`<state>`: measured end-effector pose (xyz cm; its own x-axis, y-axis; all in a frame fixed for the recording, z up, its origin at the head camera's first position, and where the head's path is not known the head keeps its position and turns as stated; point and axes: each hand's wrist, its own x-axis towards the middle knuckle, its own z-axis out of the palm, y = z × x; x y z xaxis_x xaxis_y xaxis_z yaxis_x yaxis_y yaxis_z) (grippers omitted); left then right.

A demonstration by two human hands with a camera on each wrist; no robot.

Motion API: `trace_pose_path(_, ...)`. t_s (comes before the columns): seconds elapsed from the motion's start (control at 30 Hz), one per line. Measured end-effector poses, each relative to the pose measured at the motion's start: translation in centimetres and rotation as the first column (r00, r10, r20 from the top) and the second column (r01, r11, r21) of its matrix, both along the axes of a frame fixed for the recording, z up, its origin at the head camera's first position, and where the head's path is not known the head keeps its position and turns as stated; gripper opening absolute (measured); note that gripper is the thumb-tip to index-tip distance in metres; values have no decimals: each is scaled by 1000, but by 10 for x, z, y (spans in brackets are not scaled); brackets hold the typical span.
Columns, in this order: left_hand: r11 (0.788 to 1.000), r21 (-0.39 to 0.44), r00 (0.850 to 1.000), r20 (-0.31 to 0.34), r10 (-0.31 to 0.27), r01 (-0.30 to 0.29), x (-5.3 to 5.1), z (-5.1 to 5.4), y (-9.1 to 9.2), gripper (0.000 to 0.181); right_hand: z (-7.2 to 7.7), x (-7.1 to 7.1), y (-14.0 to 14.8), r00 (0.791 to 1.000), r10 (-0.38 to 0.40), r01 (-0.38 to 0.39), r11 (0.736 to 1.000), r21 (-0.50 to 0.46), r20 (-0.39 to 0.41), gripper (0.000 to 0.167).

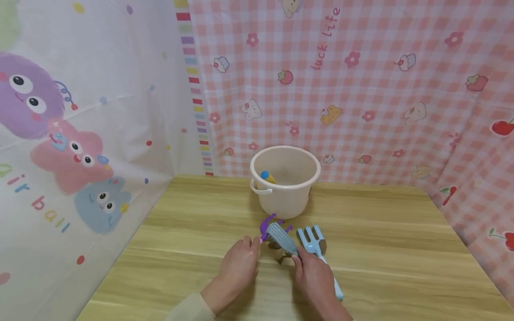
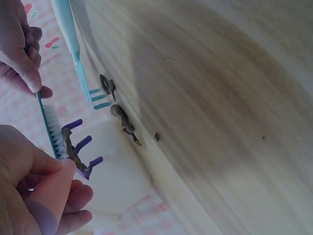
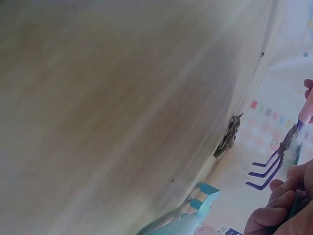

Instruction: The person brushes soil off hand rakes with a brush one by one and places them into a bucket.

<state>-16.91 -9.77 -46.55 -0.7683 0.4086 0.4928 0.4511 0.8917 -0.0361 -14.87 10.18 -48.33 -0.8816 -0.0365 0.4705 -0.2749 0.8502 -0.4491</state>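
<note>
My left hand (image 1: 240, 263) grips the pink handle (image 2: 53, 193) of a small purple hand rake (image 1: 263, 227), its prongs pointing away from me. Brown, mud-like matter (image 2: 72, 152) clings to the base of the prongs. In my right hand (image 1: 315, 275) is a brush (image 1: 282, 238) with a ribbed grey-blue back. Its white bristles (image 2: 56, 132) touch the dirty part of the rake, as the left wrist view shows. Dark brown clumps (image 2: 122, 117) lie on the table below. A light blue toy fork (image 1: 311, 241) rests beside my right hand, with a brown clump (image 1: 323, 247) by its tines.
Behind the tools stands a cream bucket (image 1: 286, 203) with its handle lowered; a yellow thing with a blue end (image 1: 265, 174) shows inside. The wood-grain table (image 1: 401, 249) meets a pink checked cloth (image 1: 361, 147) at the back and a white printed cloth (image 1: 132, 133) at left.
</note>
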Motion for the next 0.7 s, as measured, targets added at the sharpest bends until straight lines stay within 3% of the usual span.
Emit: trace_pose_path(0.7, 998, -69, 1000, -26, 1, -3, -1, -5, 4, 49, -1, -4, 0, 998, -48, 48, 999, -11, 33, 22)
